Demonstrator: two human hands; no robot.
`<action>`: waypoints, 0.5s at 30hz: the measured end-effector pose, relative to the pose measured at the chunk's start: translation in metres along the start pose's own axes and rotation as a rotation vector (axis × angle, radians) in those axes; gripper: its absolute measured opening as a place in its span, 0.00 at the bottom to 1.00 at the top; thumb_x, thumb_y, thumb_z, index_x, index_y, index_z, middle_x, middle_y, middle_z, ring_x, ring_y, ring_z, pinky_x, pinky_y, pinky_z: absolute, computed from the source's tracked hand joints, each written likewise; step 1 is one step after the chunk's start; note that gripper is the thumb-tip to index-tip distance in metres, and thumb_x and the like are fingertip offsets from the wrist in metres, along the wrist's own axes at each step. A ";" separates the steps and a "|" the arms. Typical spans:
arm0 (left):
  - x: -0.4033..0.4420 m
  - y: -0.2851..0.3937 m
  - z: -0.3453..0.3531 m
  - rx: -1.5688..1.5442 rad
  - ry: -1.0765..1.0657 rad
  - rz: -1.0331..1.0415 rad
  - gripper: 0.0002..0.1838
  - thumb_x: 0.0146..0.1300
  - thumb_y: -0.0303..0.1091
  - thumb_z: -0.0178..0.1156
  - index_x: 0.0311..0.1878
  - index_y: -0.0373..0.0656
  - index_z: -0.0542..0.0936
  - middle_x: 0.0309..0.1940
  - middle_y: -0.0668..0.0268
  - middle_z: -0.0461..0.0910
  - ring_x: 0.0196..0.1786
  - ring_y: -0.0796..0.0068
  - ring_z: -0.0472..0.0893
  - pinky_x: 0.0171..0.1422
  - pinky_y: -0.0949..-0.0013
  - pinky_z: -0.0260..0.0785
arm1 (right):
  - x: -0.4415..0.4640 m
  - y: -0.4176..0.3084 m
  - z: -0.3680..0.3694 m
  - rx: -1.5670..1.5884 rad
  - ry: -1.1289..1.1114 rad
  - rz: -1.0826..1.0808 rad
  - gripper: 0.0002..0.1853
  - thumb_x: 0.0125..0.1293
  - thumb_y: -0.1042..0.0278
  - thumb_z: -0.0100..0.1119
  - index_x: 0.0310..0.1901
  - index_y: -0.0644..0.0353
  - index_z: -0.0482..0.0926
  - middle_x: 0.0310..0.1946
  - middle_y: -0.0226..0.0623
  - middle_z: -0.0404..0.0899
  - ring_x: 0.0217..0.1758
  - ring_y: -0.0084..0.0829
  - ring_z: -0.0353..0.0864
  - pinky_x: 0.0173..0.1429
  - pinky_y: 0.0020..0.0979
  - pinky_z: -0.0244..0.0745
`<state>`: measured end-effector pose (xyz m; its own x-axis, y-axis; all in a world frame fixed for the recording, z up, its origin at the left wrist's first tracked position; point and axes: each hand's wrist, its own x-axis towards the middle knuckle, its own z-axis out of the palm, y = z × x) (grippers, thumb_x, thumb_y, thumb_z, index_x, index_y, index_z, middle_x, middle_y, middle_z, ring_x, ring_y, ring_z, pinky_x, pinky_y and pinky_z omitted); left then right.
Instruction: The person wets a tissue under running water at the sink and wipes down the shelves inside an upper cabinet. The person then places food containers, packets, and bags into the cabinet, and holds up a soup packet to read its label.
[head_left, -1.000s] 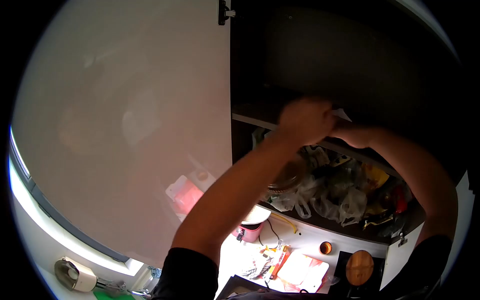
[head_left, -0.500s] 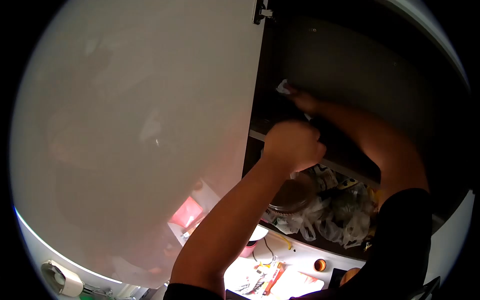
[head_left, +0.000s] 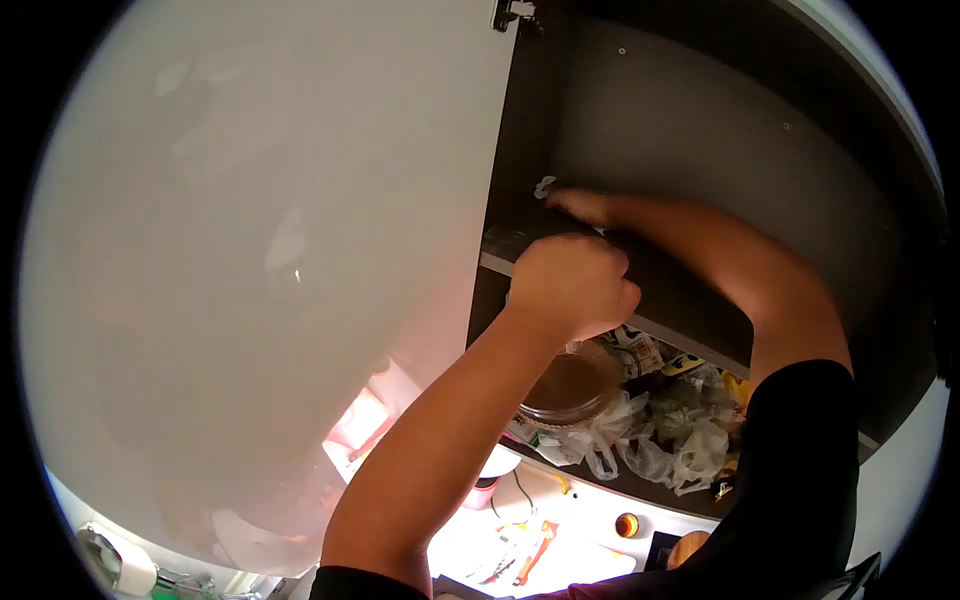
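Deep in the open cabinet, my right hand (head_left: 580, 206) reaches over the upper shelf (head_left: 665, 270) toward its back left corner. A crumpled white tissue (head_left: 545, 187) shows at its closed fingertips, against the dark inner wall. My left hand (head_left: 572, 286) is in a fist at the shelf's front edge, its back toward me. What its curled fingers hold is hidden. Just below that hand stands a round lidded container (head_left: 572, 388) on the lower level. Clear and white plastic bags (head_left: 690, 425) lie bunched to its right.
A large glossy white cabinet door (head_left: 260, 250) stands open on the left, with its hinge (head_left: 515, 12) at the top. Below, a brightly lit white counter holds a small orange-brown round container (head_left: 627, 525), an orange-red item (head_left: 538, 553) and a pink container (head_left: 482, 492).
My right hand and the tissue have moved slightly left and down toward the back corner. My left hand keeps its place at the shelf edge. The view has shifted a little and brightened.
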<state>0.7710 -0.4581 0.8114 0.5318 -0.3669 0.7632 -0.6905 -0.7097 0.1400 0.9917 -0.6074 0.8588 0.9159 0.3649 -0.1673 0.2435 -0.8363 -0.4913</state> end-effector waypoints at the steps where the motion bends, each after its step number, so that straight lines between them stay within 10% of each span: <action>1: 0.000 0.000 0.002 0.003 0.004 0.001 0.15 0.52 0.44 0.56 0.24 0.44 0.85 0.27 0.56 0.85 0.34 0.53 0.85 0.40 0.50 0.79 | -0.002 -0.001 0.000 -0.029 -0.001 0.002 0.32 0.74 0.54 0.47 0.75 0.59 0.66 0.72 0.38 0.68 0.71 0.32 0.68 0.74 0.32 0.60; 8: -0.001 0.001 0.008 -0.016 0.086 0.028 0.14 0.50 0.42 0.55 0.22 0.42 0.83 0.26 0.54 0.84 0.33 0.51 0.85 0.39 0.50 0.79 | -0.081 0.012 0.004 0.167 -0.063 -0.143 0.37 0.72 0.57 0.51 0.81 0.56 0.56 0.83 0.35 0.50 0.83 0.31 0.49 0.79 0.29 0.53; 10: -0.002 0.001 0.005 -0.017 0.073 0.022 0.14 0.50 0.42 0.55 0.22 0.42 0.83 0.26 0.54 0.84 0.33 0.51 0.84 0.39 0.50 0.79 | -0.077 0.048 0.002 0.010 0.194 -0.314 0.39 0.68 0.61 0.57 0.80 0.52 0.60 0.75 0.43 0.66 0.77 0.37 0.62 0.79 0.34 0.55; 15: -0.003 0.000 0.004 -0.045 0.137 0.048 0.12 0.48 0.40 0.56 0.21 0.43 0.82 0.25 0.55 0.82 0.31 0.50 0.83 0.37 0.49 0.77 | -0.116 0.013 -0.018 0.214 0.358 -0.228 0.40 0.65 0.72 0.59 0.80 0.55 0.58 0.73 0.44 0.68 0.74 0.38 0.68 0.78 0.35 0.60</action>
<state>0.7716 -0.4597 0.8069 0.4278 -0.3120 0.8483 -0.7362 -0.6648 0.1268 0.8944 -0.6681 0.8873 0.9082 0.3342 0.2520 0.4144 -0.6340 -0.6529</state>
